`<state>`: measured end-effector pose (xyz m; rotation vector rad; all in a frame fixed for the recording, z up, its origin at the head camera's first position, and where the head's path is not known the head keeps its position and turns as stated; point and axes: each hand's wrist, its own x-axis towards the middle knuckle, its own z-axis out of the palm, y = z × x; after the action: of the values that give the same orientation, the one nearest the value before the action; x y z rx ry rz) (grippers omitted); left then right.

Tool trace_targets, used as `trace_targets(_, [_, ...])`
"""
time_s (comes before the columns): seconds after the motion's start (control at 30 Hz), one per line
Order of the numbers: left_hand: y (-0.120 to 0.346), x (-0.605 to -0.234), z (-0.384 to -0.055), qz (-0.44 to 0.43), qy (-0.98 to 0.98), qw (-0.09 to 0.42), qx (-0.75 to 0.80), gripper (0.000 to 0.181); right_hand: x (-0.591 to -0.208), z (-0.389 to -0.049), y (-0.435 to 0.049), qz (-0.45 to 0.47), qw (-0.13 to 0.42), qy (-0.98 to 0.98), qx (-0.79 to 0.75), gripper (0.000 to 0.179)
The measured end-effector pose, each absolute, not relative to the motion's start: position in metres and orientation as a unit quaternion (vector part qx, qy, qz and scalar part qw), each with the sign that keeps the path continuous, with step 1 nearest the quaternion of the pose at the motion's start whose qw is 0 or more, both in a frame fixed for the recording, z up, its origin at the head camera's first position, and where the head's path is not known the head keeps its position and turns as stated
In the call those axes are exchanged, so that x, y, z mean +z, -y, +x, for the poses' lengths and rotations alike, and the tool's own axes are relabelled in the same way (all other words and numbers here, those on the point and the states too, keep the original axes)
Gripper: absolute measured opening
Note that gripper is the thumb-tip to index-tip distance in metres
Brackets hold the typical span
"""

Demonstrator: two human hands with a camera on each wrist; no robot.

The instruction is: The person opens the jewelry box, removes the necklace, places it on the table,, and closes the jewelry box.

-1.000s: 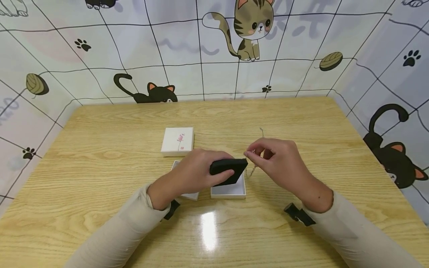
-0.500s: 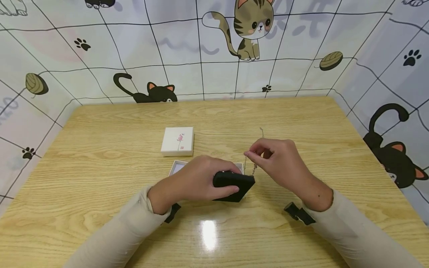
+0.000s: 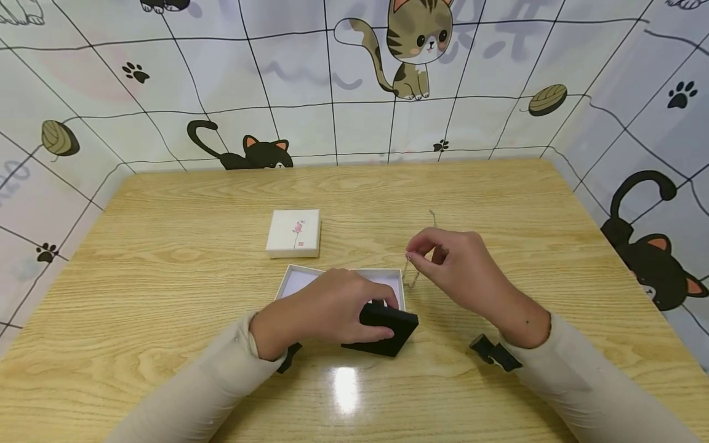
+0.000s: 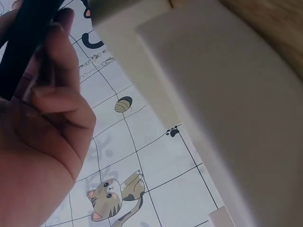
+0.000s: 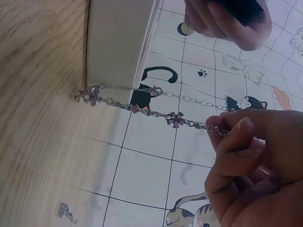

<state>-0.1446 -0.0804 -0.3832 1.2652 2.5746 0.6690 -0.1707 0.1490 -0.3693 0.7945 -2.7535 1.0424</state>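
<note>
My left hand (image 3: 335, 304) grips a tilted black pad (image 3: 388, 337), thumb on its near face and fingers behind it, over the white open box tray (image 3: 396, 280). Part of the tray is hidden by that hand and pad. My right hand (image 3: 465, 264) pinches a silver chain bracelet (image 5: 175, 119) between thumb and fingertips. The bracelet hangs in a loop with pink flower charms, its lower end down at the table beside the tray in the right wrist view. The left wrist view shows the left hand's curled fingers (image 4: 64, 101) around the dark pad (image 4: 23, 47).
Left of the tray lies another shallow white box piece (image 3: 290, 282), partly under the left forearm. A white box (image 3: 293, 231) with a pink flower print sits behind it. Beyond the right hand lies a second thin chain (image 3: 434, 217) on the wooden table (image 3: 194, 246).
My left hand has lowered the black pad toward me, uncovering more of the tray's far part. The right hand stays nearly in place, still pinching the bracelet.
</note>
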Motion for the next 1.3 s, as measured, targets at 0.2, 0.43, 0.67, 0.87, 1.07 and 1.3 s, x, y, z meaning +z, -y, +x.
trace_targets(0.2, [0.079, -0.388, -0.145, 0.415, -0.882, 0.087, 0.204, 0.024, -0.369, -0.171, -0.15, 0.252, 0.016, 0.906, 0.341, 0.003])
trace_targets(0.43, [0.08, -0.389, -0.145, 0.398, -0.893, 0.105, 0.182, 0.028, -0.37, -0.171, -0.148, 0.248, 0.013, 0.907, 0.341, 0.004])
trace_targets(0.67, [0.08, -0.391, -0.146, 0.369, -0.906, 0.065, 0.196, 0.033, -0.369, -0.17, -0.147, 0.245, 0.002, 0.904, 0.35, 0.004])
trace_targets(0.87, [0.077, -0.389, -0.149, 0.335, -0.912, 0.023, 0.238, 0.03, -0.368, -0.167, -0.147, 0.255, 0.002, 0.895, 0.367, 0.005])
trace_targets(1.07, [0.071, -0.388, -0.15, 0.316, -0.903, -0.003, 0.29, 0.022, -0.365, -0.162, -0.148, 0.251, -0.002, 0.889, 0.384, 0.006])
trace_targets(1.3, [0.071, -0.386, -0.146, 0.3, -0.893, -0.003, 0.335, 0.016, -0.366, -0.158, -0.14, 0.266, -0.023, 0.866, 0.424, 0.003])
